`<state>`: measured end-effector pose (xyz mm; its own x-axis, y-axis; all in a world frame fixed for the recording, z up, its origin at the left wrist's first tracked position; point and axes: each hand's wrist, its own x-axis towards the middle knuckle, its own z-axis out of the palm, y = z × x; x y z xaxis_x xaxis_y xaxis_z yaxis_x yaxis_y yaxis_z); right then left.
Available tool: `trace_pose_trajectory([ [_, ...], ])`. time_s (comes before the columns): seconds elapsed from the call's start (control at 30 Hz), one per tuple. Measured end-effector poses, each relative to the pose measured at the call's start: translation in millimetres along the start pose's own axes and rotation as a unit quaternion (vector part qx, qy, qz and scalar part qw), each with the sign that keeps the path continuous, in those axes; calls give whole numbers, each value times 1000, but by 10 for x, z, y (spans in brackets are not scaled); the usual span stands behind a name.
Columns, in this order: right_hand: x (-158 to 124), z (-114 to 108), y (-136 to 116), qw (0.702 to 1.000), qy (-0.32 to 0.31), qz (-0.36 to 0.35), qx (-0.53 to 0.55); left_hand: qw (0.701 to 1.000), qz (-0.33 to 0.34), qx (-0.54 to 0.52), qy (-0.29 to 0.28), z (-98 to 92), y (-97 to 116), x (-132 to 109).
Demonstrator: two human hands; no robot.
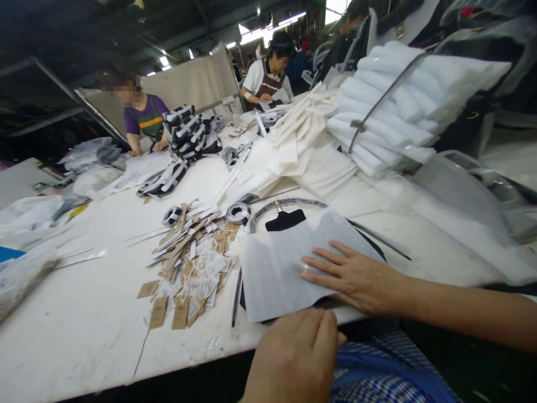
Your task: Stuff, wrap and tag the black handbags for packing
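A white paper sheet [279,268] lies over a dark bag [286,219], whose black tab with a metal clip and wrapped handle [289,201] show beyond the sheet's far edge. My right hand [350,275] rests flat on the right half of the sheet, fingers spread and pointing left. At the table's front edge, my left hand [296,352] is closed just below the near edge of the sheet and bag. Its fingers are curled away from view, so whatever they hold is hidden. Dark straps stick out on both sides of the bag.
Left of the bag lies a pile of brown and white tags [188,280] with strings, beside wrapped rolls [238,212]. Behind are stacked white sheets [293,145] and a strapped bundle of white padding [394,106]. Wrapped black pieces [188,134] are heaped near two co-workers across the table [104,336].
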<state>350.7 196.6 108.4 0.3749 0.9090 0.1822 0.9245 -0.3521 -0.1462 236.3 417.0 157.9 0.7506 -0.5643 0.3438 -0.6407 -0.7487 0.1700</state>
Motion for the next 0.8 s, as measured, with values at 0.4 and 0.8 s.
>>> trace_pose_trajectory([
  [0.4,-61,-60,141,983,-24,74,167,991,-82,-110,4,458,-686,-32],
  [0.8,45,-31,142,995,-17,59,76,991,-86,-106,-3,476,-662,4],
])
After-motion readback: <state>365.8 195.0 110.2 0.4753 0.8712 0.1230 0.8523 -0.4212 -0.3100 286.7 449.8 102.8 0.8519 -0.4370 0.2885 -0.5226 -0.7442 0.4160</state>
